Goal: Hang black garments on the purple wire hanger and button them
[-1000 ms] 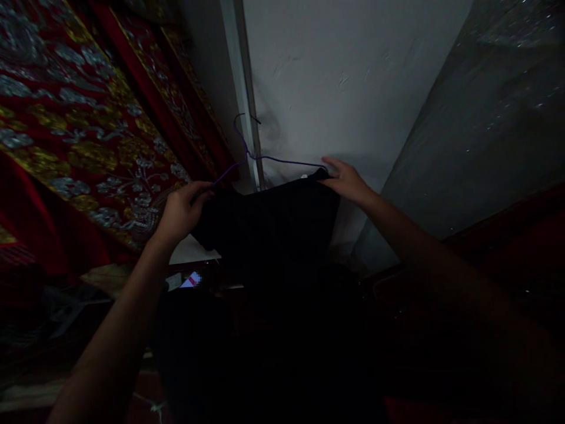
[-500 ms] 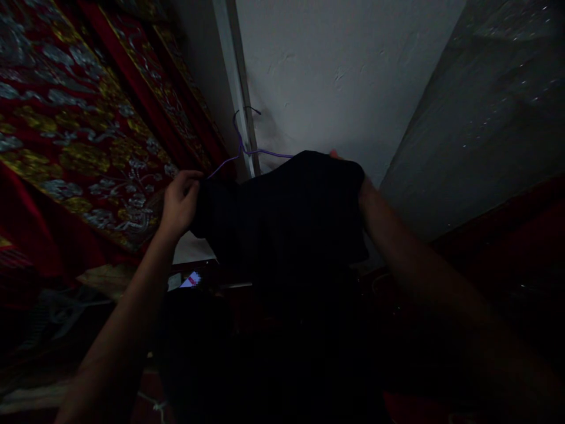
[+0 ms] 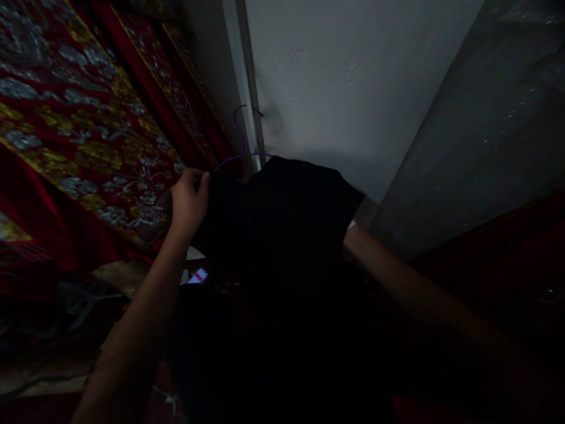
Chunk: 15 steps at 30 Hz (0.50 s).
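A dark short-sleeved shirt (image 3: 286,218) hangs from a purple wire hanger (image 3: 241,138), whose hook is over a pale metal strip. My left hand (image 3: 192,197) pinches the shirt at its left shoulder, beside the hanger's arm. My right hand (image 3: 352,240) is low at the shirt's right side, below the sleeve edge. Its fingers are hidden by the dark cloth, so whether they grip it cannot be seen. The hanger's right arm lies under the cloth, and the shirt's lower part fades into shadow.
On the left hangs red cloth (image 3: 92,118) with gold and silver embroidery. The metal strip (image 3: 241,59) runs down the pale wall (image 3: 353,88). A lit phone-like screen (image 3: 196,275) lies below my left wrist. Shiny clear plastic sheeting (image 3: 494,129) covers the right side.
My right hand has come down from the shirt's right shoulder to below the sleeve. The right shoulder now slopes down over the hanger. My left hand keeps its pinch.
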Tool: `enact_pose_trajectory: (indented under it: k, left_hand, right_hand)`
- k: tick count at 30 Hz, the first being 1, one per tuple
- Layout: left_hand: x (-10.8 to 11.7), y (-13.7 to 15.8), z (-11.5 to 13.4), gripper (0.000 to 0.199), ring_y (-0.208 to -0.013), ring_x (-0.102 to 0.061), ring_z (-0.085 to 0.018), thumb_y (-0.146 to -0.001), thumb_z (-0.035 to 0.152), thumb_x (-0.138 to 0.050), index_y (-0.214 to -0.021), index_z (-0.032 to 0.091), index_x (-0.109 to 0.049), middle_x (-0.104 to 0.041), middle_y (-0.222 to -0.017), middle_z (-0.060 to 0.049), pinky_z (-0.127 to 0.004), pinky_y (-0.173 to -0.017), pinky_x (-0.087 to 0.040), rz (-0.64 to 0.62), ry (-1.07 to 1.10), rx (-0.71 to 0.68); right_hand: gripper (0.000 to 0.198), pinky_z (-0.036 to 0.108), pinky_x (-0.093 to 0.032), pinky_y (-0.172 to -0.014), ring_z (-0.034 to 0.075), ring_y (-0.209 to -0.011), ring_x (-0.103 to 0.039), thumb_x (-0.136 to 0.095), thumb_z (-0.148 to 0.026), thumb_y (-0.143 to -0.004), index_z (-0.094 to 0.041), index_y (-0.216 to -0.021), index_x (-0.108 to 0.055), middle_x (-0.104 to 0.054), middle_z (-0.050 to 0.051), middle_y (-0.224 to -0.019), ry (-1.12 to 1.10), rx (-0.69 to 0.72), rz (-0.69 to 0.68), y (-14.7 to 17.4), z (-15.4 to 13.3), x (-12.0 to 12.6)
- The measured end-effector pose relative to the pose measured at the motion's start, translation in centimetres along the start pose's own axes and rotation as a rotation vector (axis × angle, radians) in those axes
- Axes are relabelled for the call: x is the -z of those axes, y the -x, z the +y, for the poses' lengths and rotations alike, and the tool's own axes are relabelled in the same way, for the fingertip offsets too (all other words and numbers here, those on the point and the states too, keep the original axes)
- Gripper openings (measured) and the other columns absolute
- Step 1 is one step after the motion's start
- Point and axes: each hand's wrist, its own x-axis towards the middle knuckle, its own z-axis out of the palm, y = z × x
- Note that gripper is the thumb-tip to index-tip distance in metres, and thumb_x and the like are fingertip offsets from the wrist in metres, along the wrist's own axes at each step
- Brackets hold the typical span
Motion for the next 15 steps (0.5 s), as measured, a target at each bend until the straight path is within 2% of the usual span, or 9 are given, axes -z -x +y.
enact_pose_trajectory:
  k: [2,3,5,6,7,8,10,12,15]
  left_hand:
    - [-0.3,0.0,0.2,0.028,-0.085,-0.065,-0.021,-0.098,0.042,-0.052,-0.092,0.018,-0.066,-0.071,-0.089,-0.007,-0.03,-0.08,-0.047,-0.012,-0.03,0.015]
    - [-0.4,0.0,0.4,0.033,-0.079,-0.063,-0.021,-0.099,0.045,-0.05,-0.088,0.018,-0.065,-0.069,-0.083,-0.006,-0.03,-0.076,-0.046,-0.02,-0.046,0.021]
    - [-0.4,-0.1,0.7,0.042,-0.068,-0.057,-0.019,-0.1,0.05,-0.046,-0.078,0.018,-0.063,-0.063,-0.071,-0.004,-0.03,-0.069,-0.042,-0.042,-0.065,0.032]
    - [-0.3,-0.1,0.9,0.046,-0.065,-0.055,-0.018,-0.1,0.053,-0.045,-0.075,0.018,-0.062,-0.061,-0.067,-0.004,-0.029,-0.067,-0.041,-0.051,-0.067,0.035]
    - [-0.1,-0.2,1.1,0.048,-0.064,-0.054,-0.018,-0.099,0.055,-0.045,-0.073,0.018,-0.061,-0.06,-0.065,-0.003,-0.029,-0.065,-0.039,-0.054,-0.067,0.036]
    - [0.0,-0.2,1.2,0.049,-0.064,-0.054,-0.018,-0.098,0.057,-0.048,-0.074,0.017,-0.062,-0.06,-0.065,-0.004,-0.03,-0.063,-0.038,-0.053,-0.063,0.036]
    - [0.4,-0.5,1.4,0.047,-0.066,-0.056,-0.019,-0.094,0.06,-0.054,-0.077,0.017,-0.065,-0.063,-0.069,-0.004,-0.03,-0.062,-0.038,-0.05,-0.057,0.036]
    - [0.7,-0.8,1.4,0.046,-0.066,-0.056,-0.019,-0.091,0.06,-0.058,-0.076,0.017,-0.065,-0.064,-0.07,-0.004,-0.031,-0.062,-0.039,-0.05,-0.054,0.039]
    - [0.9,-1.6,0.9,0.041,-0.069,-0.059,-0.02,-0.091,0.055,-0.058,-0.076,0.018,-0.065,-0.066,-0.072,-0.005,-0.032,-0.066,-0.043,-0.059,-0.034,0.053]
  right_hand:
    - [0.08,0.049,-0.052,-0.079,0.038,-0.103,-0.066,-0.008,-0.07,-0.097,-0.022,-0.112,-0.07,-0.074,0.018,-0.099,-0.146,-0.042,0.022,0.3,-1.1,0.2]
    - [0.086,0.049,-0.052,-0.08,0.038,-0.105,-0.066,-0.003,-0.072,-0.094,-0.021,-0.115,-0.069,-0.074,0.019,-0.105,-0.253,-0.068,0.011,0.4,-2.0,0.6]
    - [0.078,0.047,-0.052,-0.084,0.036,-0.112,-0.066,-0.016,-0.074,-0.092,-0.021,-0.122,-0.065,-0.071,0.019,-0.122,-0.497,-0.099,-0.043,0.4,-4.3,1.5]
    - [0.066,0.046,-0.052,-0.089,0.034,-0.117,-0.065,-0.03,-0.068,-0.092,-0.022,-0.124,-0.063,-0.068,0.016,-0.131,-0.599,-0.079,-0.073,0.3,-5.7,1.9]
    - [0.053,0.044,-0.051,-0.094,0.031,-0.122,-0.063,-0.044,-0.056,-0.089,-0.024,-0.127,-0.061,-0.064,0.012,-0.14,-0.669,-0.033,-0.096,0.1,-7.1,2.3]
    - [0.049,0.042,-0.05,-0.1,0.029,-0.126,-0.061,-0.054,-0.042,-0.083,-0.026,-0.129,-0.058,-0.06,0.007,-0.146,-0.713,0.027,-0.115,-0.1,-8.4,2.6]
    - [0.063,0.04,-0.044,-0.111,0.024,-0.132,-0.058,-0.058,-0.02,-0.071,-0.029,-0.133,-0.053,-0.053,-0.001,-0.153,-0.744,0.138,-0.121,-0.7,-10.9,2.7]
    - [0.068,0.039,-0.039,-0.117,0.02,-0.136,-0.055,-0.054,-0.016,-0.072,-0.029,-0.138,-0.046,-0.049,-0.004,-0.157,-0.758,0.215,-0.089,-1.3,-12.7,2.2]
    - [0.059,0.036,-0.036,-0.121,0.017,-0.14,-0.052,-0.047,-0.021,-0.084,-0.023,-0.142,-0.04,-0.044,0.001,-0.161,-0.854,0.282,-0.059,-2.2,-14.3,0.7]
